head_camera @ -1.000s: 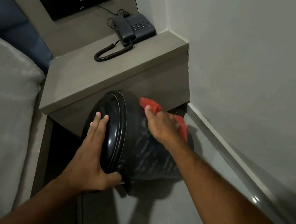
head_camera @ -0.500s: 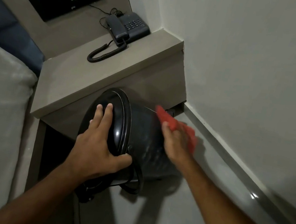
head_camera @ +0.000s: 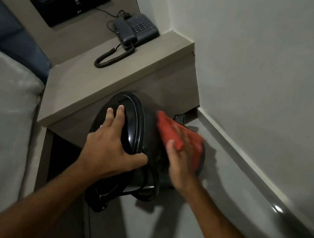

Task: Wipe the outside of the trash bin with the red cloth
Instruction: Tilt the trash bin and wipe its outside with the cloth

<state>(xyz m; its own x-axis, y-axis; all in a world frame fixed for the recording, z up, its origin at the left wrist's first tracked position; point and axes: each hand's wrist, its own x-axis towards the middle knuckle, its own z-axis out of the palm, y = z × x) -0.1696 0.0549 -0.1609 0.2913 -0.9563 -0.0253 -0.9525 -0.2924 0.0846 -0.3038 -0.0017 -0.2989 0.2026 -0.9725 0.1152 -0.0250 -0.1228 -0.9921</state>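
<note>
Sliding further down the trash bin (head_camera: 150, 130) since half a second ago, the right hand (head_camera: 181, 159) is pressing the red cloth (head_camera: 178, 134) flat against its side, grip closed on the blurred cloth. Spread wide, the left hand (head_camera: 110, 148) is bracing the bin's lid (head_camera: 130, 114), tilting the bin on the floor (head_camera: 211, 199) beside the desk (head_camera: 100, 81).

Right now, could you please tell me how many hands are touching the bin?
2: the left hand on the bin lid, the right hand pressing the cloth against its side.
</note>
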